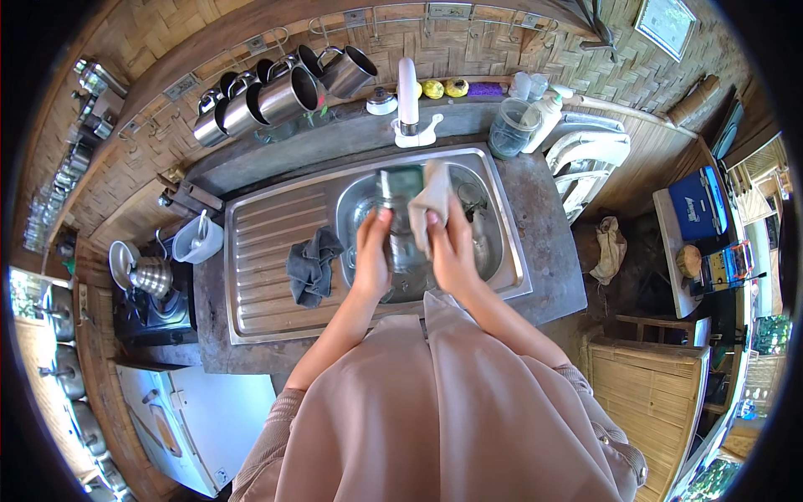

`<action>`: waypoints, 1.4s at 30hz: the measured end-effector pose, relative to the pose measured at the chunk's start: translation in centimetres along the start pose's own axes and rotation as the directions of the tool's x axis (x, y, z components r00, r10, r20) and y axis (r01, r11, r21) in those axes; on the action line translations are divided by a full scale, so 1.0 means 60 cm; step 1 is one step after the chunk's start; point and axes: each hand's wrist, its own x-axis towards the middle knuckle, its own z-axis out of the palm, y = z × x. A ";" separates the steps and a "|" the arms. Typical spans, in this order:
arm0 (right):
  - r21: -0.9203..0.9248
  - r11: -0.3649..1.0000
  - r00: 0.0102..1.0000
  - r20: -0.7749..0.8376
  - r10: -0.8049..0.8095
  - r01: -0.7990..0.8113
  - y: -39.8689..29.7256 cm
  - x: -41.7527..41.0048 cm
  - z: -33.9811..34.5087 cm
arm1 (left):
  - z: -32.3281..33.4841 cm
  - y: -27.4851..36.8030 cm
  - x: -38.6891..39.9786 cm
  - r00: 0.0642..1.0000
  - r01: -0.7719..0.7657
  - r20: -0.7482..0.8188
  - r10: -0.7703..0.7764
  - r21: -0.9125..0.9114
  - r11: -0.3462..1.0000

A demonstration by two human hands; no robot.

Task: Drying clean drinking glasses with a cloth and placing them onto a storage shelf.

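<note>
My left hand [372,252] grips a clear, greenish glass jar [401,182], blurred by motion, above the stainless steel sink basin [349,219]. In my right hand [453,254] is a bunched beige cloth [433,191], held close beside the jar on its right side. Whether the cloth touches the glass, I cannot tell. Below my hands the basin contains glassware [469,193] and other items partly hidden from view. A crumpled dark grey cloth [313,267] lies on the ribbed drainboard [263,276], left of the basin.
Behind the basin stands a white faucet [408,100]. Steel mugs [282,94] hang from a rail at the back left. A plastic tub [513,128] and a white bottle [544,122] stand at the back right corner. A white container [198,238] holding utensils sits left of the drainboard.
</note>
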 end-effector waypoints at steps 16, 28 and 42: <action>-0.045 0.998 0.999 -0.013 -0.036 0.036 -0.010 0.033 -0.008 | 0.029 0.030 -0.018 0.971 -0.225 0.193 0.145 0.510 0.830; 0.890 0.136 0.823 0.331 0.461 -0.434 0.054 -0.003 -0.033 | 0.034 0.071 0.005 0.848 -0.480 0.470 0.244 0.877 -0.021; 0.471 0.826 0.932 -0.023 0.361 -0.308 0.108 -0.035 -0.028 | 0.002 -0.024 0.013 0.976 -0.214 0.137 0.168 0.484 0.848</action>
